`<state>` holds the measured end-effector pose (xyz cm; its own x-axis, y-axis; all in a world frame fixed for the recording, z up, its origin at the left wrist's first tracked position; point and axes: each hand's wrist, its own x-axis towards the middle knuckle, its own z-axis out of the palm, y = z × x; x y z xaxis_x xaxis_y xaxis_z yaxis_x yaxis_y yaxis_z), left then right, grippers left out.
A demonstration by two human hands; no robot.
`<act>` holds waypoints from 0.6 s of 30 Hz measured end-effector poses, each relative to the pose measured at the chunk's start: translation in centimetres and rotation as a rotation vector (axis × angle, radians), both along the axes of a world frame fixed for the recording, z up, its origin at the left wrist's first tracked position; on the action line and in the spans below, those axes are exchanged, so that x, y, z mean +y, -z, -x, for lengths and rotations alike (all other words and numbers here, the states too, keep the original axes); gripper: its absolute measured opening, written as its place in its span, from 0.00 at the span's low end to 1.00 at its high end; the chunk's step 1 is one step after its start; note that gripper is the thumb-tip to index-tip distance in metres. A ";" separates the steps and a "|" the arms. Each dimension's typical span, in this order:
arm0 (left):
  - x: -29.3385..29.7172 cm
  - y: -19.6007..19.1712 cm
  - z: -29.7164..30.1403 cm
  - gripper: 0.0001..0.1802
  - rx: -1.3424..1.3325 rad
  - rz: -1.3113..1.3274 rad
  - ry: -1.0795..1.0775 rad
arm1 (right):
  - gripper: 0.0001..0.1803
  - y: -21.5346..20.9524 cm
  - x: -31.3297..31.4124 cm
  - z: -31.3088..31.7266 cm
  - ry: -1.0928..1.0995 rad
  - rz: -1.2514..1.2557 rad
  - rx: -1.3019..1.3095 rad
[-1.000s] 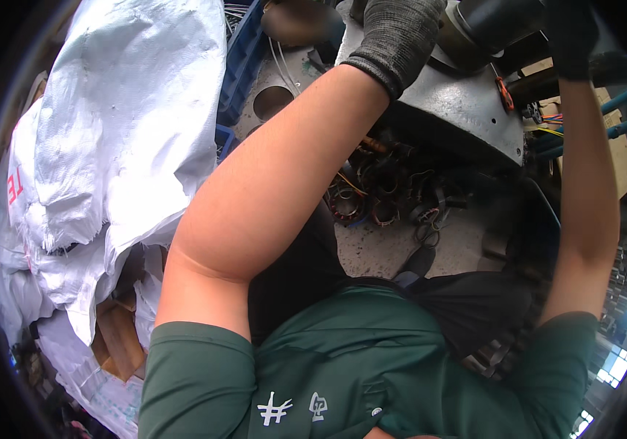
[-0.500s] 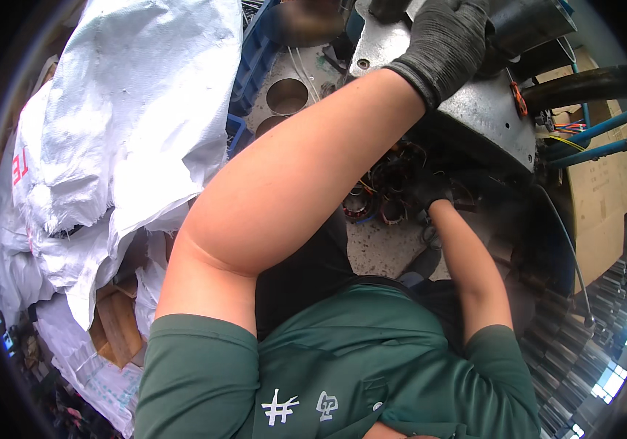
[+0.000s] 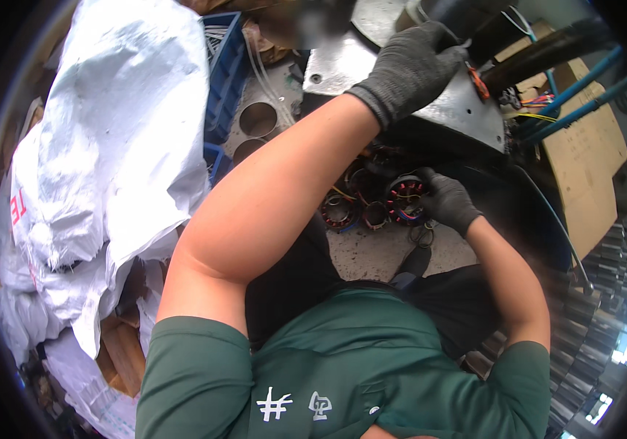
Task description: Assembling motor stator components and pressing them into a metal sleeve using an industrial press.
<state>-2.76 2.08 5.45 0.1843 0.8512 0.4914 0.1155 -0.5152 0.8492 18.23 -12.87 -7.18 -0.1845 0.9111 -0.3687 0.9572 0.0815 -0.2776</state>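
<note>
My left hand (image 3: 414,72), in a dark grey glove, is over the bright metal plate (image 3: 337,67) of a machine, beside a dark cylinder (image 3: 467,18). Its fingers are curled closed and what they grip is hidden. Lower down, my right hand (image 3: 451,199), gloved alike, grips the rim of a wound motor stator (image 3: 407,199) with coloured wires and red bits around its ring. More stators (image 3: 340,211) stand close together on the floor to its left.
White woven sacks (image 3: 130,110) fill the left side. A blue crate (image 3: 224,80) and open metal cylinders (image 3: 258,119) are left of the machine. At right are blue hoses (image 3: 584,80), a cardboard sheet (image 3: 584,168) and stacked metal parts (image 3: 584,322).
My right hand has come out from under the machine plate toward me, with a stator now showing in its grip. My left hand has shifted slightly on the machine; the view has moved too.
</note>
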 end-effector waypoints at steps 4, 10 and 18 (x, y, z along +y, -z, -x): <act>-1.1 0.3 -0.3 0.21 -0.048 0.048 0.153 | 0.28 -6.5 -2.3 -3.8 0.401 -0.065 0.659; -6.2 1.4 -2.5 0.24 -0.150 0.489 0.359 | 0.27 -7.7 -1.8 -7.7 0.551 -0.590 1.002; -9.0 3.8 -6.5 0.40 -0.422 0.734 0.755 | 0.25 -8.9 -1.0 -5.9 0.617 -0.608 1.432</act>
